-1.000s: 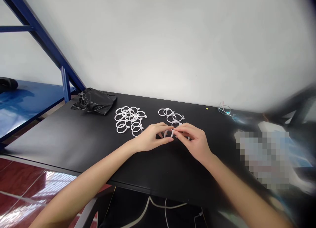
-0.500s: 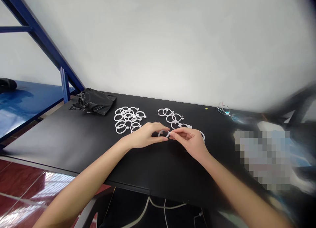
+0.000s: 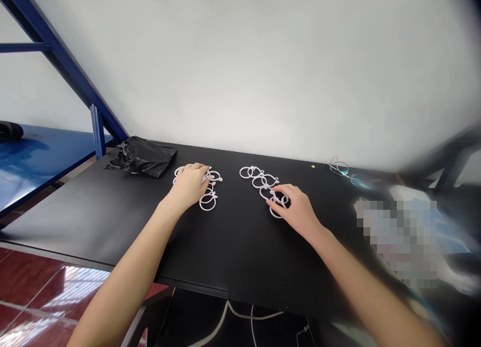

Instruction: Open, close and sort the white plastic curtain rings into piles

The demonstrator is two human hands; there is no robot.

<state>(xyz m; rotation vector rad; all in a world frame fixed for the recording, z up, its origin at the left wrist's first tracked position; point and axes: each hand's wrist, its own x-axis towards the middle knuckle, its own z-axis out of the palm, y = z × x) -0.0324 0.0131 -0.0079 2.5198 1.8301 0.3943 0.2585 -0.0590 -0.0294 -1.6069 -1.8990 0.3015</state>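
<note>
White curtain rings with small eyelets lie in two groups on the black table (image 3: 240, 247). My left hand (image 3: 191, 184) is over the left group of curtain rings (image 3: 208, 203), its fingers reaching down among them, apart from the thumb. It hides much of that group. My right hand (image 3: 295, 207) rests at the near end of the right group of curtain rings (image 3: 259, 182). Its thumb and fingers are spread around the last rings there, which it partly covers.
A crumpled black plastic bag (image 3: 145, 156) lies at the back left. Clear glasses (image 3: 340, 167) and a blurred, pixelated package (image 3: 398, 242) are on the right. A white wall (image 3: 240, 76) rises behind; blue metal framing (image 3: 67, 61) stands left. Cables (image 3: 221, 322) hang below the front edge.
My hands have parted from the single curtain ring they both held. The left moved back left onto the left group; the right moved slightly right and let the ring down among the right group.
</note>
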